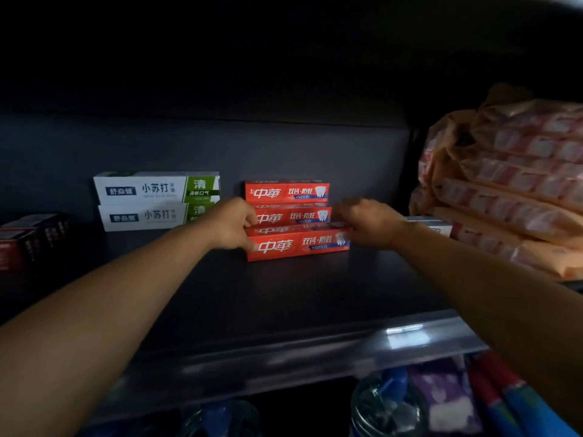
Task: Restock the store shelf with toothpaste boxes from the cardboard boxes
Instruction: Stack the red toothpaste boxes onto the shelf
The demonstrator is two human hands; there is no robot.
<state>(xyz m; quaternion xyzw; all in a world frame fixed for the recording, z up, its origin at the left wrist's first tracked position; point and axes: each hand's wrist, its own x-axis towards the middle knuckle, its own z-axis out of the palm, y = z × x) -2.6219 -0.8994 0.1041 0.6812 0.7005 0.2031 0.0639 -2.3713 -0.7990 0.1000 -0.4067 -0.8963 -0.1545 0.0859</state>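
Front red box (298, 244) lies on the shelf (284, 298) before two stacked red boxes (288, 203), left hand (232, 223) and right hand (369, 222) gripping its ends; placement step judged underway, next move calling for squaring it and letting go.

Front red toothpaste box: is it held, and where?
Yes. The left hand grips the left end of the front red toothpaste box and the right hand grips its right end, on the shelf.
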